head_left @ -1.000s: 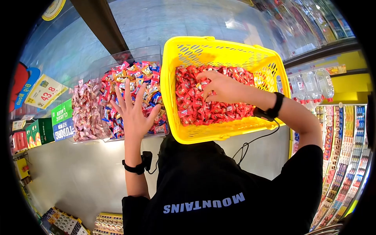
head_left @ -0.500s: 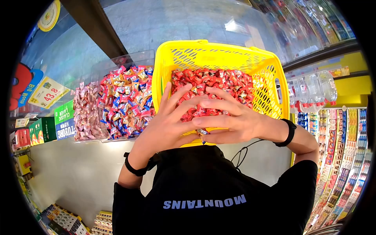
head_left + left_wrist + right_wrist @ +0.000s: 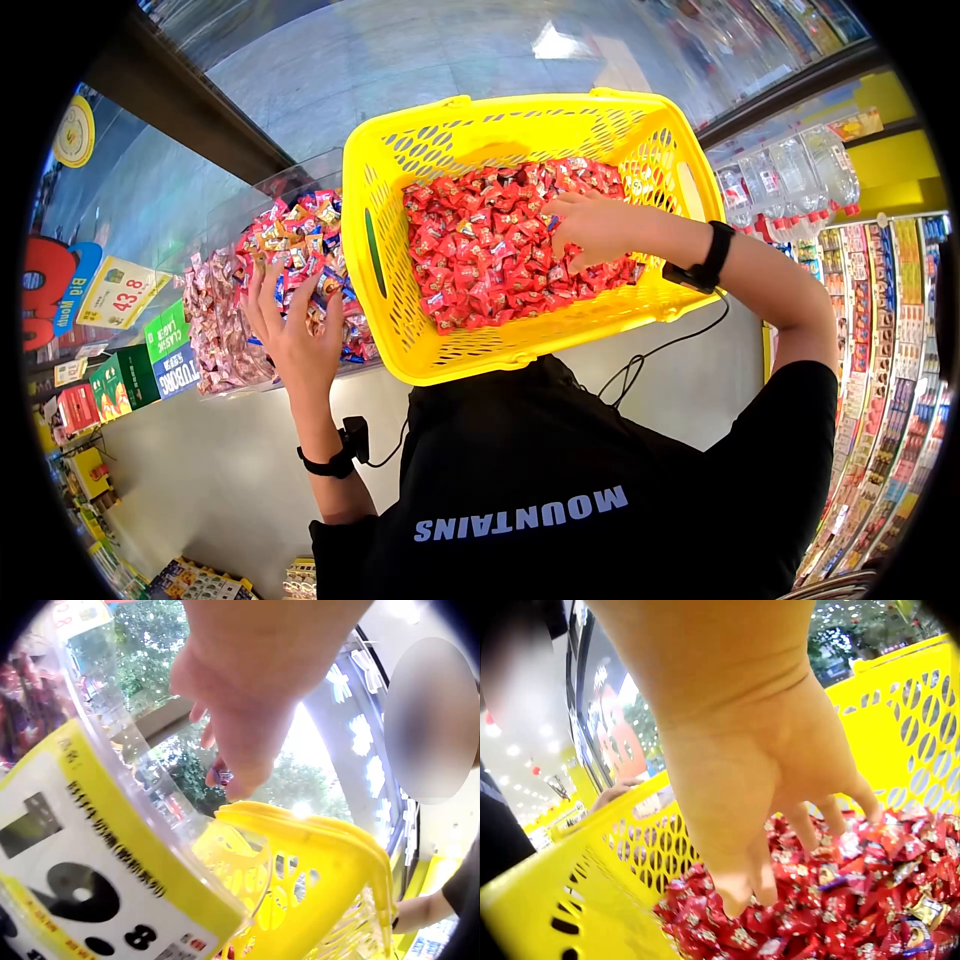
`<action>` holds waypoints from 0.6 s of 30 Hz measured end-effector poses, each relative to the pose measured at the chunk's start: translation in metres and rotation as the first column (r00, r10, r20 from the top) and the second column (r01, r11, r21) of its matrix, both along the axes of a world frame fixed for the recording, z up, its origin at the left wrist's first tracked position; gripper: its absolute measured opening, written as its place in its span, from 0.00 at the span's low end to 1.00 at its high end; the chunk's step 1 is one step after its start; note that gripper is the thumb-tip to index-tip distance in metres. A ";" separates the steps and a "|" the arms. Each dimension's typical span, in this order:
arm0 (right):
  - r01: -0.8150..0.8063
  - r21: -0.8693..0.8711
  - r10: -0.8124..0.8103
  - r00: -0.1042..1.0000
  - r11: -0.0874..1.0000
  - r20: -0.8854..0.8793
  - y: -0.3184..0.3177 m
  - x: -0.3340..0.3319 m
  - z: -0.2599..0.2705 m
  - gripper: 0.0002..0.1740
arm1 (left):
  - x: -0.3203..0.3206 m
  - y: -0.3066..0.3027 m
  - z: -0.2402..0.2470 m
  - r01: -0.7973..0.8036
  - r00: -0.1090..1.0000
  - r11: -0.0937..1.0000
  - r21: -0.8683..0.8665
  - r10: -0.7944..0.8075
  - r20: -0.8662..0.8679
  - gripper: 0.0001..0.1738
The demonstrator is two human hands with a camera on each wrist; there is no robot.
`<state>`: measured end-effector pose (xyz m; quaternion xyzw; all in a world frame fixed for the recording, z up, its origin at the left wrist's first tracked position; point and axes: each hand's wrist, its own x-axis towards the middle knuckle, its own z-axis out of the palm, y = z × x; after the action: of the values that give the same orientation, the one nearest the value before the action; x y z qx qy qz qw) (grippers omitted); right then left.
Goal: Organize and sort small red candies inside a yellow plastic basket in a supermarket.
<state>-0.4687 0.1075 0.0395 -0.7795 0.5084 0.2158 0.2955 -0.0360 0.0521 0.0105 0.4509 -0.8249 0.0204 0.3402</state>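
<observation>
A yellow plastic basket (image 3: 372, 250) full of red-wrapped candies (image 3: 480, 260) is held up in front of me. My right hand (image 3: 590, 225) lies inside it on the pile. In the right wrist view its fingers (image 3: 810, 825) point down and touch the red candies (image 3: 855, 900) beside the basket wall (image 3: 630, 855). My left hand (image 3: 295, 335) hovers with fingers spread over a clear bin of mixed-colour candies (image 3: 310, 225) to the basket's left. The left wrist view shows that hand (image 3: 240, 712) above the bin's clear wall and its yellow price label (image 3: 90, 847).
Pink-wrapped candies (image 3: 215, 320) fill the neighbouring clear bin. A 43.8 price sign (image 3: 118, 292) and green boxes (image 3: 150, 350) sit at the left. Water bottles (image 3: 790, 190) and packed shelves (image 3: 890, 400) line the right side. Grey floor lies below.
The hands, together at the basket's near rim half a second ago, have parted: the left moved over the mixed-candy bin and the right went back into the basket. The view has shifted.
</observation>
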 end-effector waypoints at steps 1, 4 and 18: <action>-0.016 0.045 0.018 0.999 0.999 -0.049 -0.001 0.000 -0.009 0.21 | 0.005 0.001 -0.012 -0.022 0.999 0.999 0.036 0.021 0.032 0.19; -0.079 0.020 0.081 0.990 0.997 -0.116 0.003 0.008 -0.030 0.23 | 0.003 0.008 -0.032 -0.073 0.993 0.990 0.121 0.062 0.096 0.22; -0.097 -0.124 0.119 0.976 0.988 0.183 -0.016 -0.001 -0.010 0.16 | -0.022 0.008 0.012 0.050 0.990 0.997 0.067 -0.041 -0.136 0.19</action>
<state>-0.4697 0.0915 0.0297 -0.8387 0.4461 0.1267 0.2856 -0.0584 0.0603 0.0220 0.4440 -0.8105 -0.0466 0.3792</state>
